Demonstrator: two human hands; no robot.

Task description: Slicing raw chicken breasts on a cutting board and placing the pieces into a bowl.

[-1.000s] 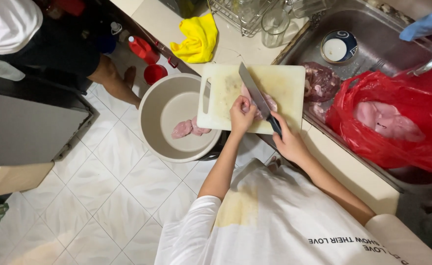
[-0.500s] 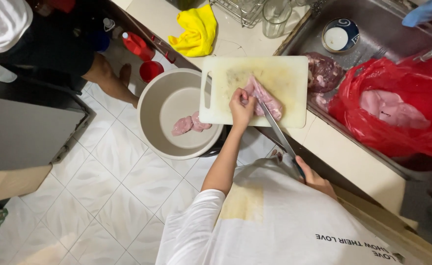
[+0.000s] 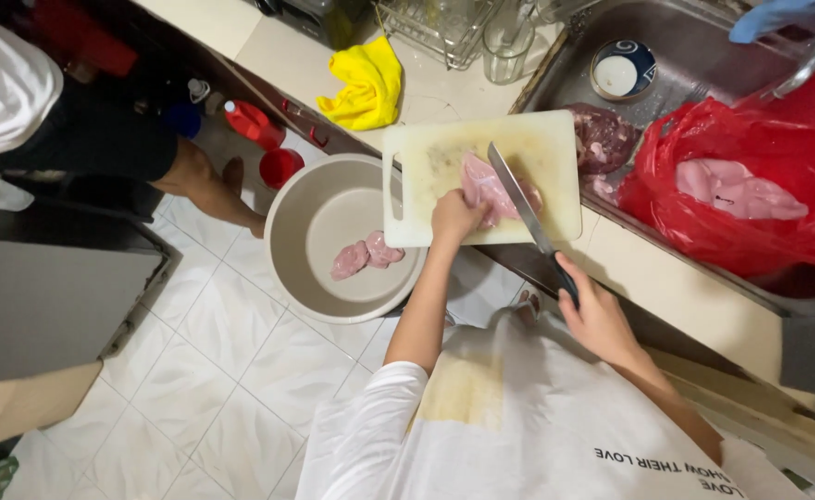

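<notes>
My left hand [image 3: 455, 215] pressing raw chicken piece [image 3: 486, 188] on white cutting board [image 3: 546, 148], my right hand [image 3: 592, 315] gripping knife [image 3: 526, 213] across the meat, grey basin [image 3: 287, 231] beside the board

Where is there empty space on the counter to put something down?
The bare countertop between the yellow cloth and the sink is free, and so is the counter strip right of the cutting board, in front of the red bag. The board is crowded: raw meat, left hand and knife.
</notes>
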